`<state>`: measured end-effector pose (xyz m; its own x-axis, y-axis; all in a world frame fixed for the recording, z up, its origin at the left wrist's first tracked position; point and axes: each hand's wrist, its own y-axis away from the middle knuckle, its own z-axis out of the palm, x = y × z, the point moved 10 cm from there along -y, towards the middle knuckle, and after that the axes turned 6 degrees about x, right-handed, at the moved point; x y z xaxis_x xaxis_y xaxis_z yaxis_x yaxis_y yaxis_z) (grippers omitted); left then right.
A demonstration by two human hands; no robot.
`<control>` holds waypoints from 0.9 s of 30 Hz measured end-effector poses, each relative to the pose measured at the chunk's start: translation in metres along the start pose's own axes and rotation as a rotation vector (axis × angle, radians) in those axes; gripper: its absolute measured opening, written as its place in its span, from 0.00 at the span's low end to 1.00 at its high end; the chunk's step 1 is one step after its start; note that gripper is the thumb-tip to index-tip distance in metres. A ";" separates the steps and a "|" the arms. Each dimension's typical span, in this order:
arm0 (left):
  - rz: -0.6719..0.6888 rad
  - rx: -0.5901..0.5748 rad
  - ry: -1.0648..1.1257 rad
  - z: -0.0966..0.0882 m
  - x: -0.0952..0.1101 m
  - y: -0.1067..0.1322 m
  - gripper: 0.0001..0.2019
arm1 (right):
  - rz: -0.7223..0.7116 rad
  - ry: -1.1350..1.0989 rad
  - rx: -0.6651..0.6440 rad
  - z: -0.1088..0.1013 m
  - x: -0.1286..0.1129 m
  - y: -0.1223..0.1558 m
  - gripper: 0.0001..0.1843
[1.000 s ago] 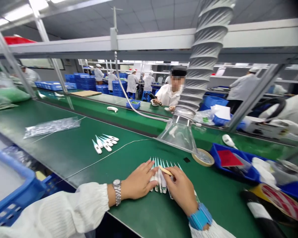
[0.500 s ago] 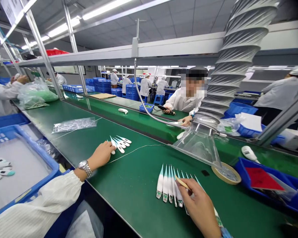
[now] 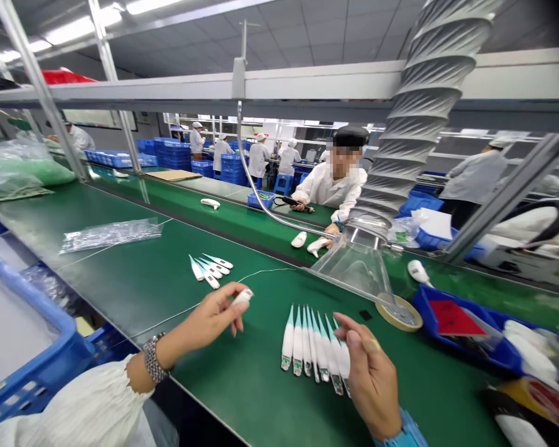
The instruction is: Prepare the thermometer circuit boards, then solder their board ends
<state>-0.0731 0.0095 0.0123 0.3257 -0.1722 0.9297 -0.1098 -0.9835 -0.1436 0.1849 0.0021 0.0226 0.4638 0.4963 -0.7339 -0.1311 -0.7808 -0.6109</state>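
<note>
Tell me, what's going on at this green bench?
A person works bare-handed at a green tabletop. The left hand holds a small white piece, partly hidden from view. The right hand is at the right end of a row of slim white thermometer-like sticks with turquoise tips. A group of similar white-and-turquoise sticks lies beyond the left hand. Across the bench, a co-worker in a white coat and black cap holds a black tool.

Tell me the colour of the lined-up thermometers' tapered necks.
The necks are turquoise, best seen in head view.
</note>
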 end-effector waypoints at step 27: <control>-0.409 -0.376 0.497 0.134 -0.015 -0.011 0.21 | 0.462 -0.350 -0.185 0.023 0.026 0.008 0.14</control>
<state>0.0492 0.0155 -0.0460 -0.0434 0.3360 0.9409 -0.4138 -0.8632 0.2892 0.1753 0.0178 -0.0082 0.0751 0.1610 -0.9841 -0.0813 -0.9826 -0.1669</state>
